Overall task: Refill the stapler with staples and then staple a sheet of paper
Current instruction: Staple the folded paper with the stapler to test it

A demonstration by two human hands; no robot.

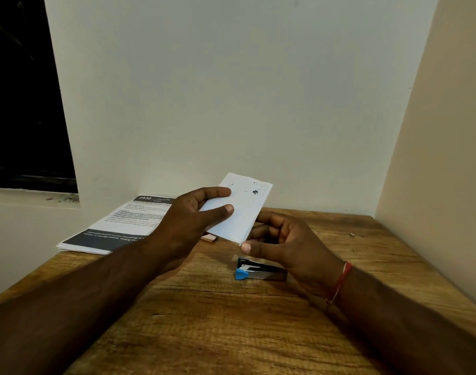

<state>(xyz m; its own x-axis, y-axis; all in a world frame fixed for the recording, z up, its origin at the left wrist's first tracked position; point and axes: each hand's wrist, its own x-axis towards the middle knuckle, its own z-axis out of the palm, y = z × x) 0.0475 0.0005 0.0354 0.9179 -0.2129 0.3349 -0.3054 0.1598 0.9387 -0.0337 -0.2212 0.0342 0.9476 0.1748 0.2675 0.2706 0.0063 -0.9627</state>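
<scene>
While the left hand (188,220) and right hand (291,244) pinch folded paper (245,209) above the stapler (258,272), printed leaflets (123,223) lie behind.

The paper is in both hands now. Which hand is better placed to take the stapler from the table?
Right, probably. The right hand is just above the stapler and holds only the lower corner of the paper. The left hand grips the paper's side and is farther from the stapler.

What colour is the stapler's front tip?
Bright blue, on the small silver stapler; seen in the head view.
</scene>
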